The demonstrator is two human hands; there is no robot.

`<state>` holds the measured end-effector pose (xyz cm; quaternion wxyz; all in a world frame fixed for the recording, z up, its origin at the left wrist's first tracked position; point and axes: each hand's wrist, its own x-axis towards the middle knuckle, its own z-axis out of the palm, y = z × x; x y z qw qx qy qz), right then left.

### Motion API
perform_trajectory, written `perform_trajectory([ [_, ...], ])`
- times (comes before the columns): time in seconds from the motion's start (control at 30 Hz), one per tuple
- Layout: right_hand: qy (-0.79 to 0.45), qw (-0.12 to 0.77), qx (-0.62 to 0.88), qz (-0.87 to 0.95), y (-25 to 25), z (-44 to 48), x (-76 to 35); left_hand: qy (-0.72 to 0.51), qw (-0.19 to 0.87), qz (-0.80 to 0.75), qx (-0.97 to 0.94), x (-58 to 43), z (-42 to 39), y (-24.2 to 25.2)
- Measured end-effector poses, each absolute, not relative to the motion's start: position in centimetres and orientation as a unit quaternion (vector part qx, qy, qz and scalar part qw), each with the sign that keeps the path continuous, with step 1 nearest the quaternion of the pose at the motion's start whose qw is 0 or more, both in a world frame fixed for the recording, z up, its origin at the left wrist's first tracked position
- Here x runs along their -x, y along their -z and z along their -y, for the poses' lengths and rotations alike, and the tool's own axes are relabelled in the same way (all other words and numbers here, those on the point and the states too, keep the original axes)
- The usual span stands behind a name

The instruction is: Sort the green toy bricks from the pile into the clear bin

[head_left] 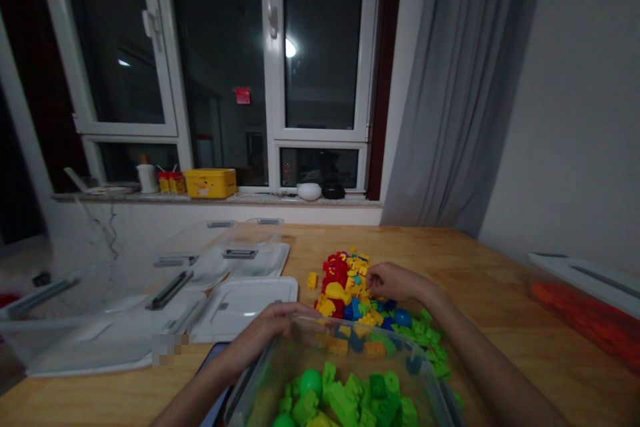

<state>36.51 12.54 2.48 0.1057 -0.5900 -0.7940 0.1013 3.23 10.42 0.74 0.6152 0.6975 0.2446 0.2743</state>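
Green building blocks [345,401] heaped nearest in a clear plastic bin [265,380], with left hand [280,321] at its far left corner, fingers partly hidden, so impossible to say whether clamped on the rim. Just beyond, right hand [385,281] with fingers bent inward at the yellow part of a heap of red, yellow and blue blocks [356,285] on the wooden worktop [480,273], grip unclear as to pinching one. Farther off, pale plastic lid [245,307] to the left, then yellow box [210,183] on the windowsill [260,199].
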Motion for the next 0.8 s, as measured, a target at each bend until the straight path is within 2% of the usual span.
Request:
perform_trajectory([
  [0.3,-0.118,0.054,0.622,0.772,0.6,-14.0,-37.8,-0.277,0.609,-0.245,-0.702,-3.3,-10.9,-0.2],
  [0.67,-0.123,0.144,0.576,0.795,-2.1,-12.9,-36.8,-0.284,0.600,-0.250,-0.705,-3.0,-11.0,0.1],
  [0.8,-0.155,0.137,0.542,0.814,-2.2,-12.6,-36.0,-0.289,0.591,-0.252,-0.709,-3.0,-10.7,0.0],
])
